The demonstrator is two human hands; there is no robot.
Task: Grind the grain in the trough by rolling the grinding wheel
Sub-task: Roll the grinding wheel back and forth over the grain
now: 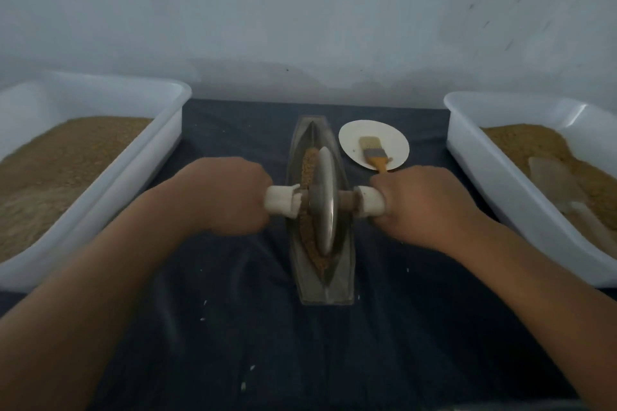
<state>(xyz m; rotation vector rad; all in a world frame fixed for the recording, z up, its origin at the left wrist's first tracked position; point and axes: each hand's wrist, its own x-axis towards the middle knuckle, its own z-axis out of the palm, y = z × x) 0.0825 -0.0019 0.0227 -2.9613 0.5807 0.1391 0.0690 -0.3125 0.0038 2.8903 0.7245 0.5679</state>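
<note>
Dark blue cloth (300,360): spread over the work surface, with a few pale stray kernels on the near part.
Boat-shaped grey metal trough (325,290): lengthwise on the cloth, pointing away, between the two forearms. Probably heavy and rigid, yet apt to creep on fabric under a sideways shove.
Left hand (233,197): fingers clamped round the white-wrapped left handle (280,202), just beside the trough wall.
Right hand (420,207): clamped the same way round the white-wrapped right handle (370,200).
Grey metal grinding wheel (322,200): on edge in the trough's groove, about midway along, with a brown axle through the hub. Likely heavy, stiff and smooth-rimmed, crushing by its own weight. Best held at both wrapped handles with even pressure, never at the rim.
Golden-brown grain (309,163): heaped in the groove, mostly along the wheel's left face. Loose and hard, so prone to jump the walls on a fast stroke.
Round white plate (354,137): just right of the trough's far end, carrying a wooden-handled brush (372,152).
Left white plastic tub (100,87): brown meal or grain inside.
Right white plastic tub (467,103): similar fill, plus perhaps a pale scoop, too blurred to confirm.
</note>
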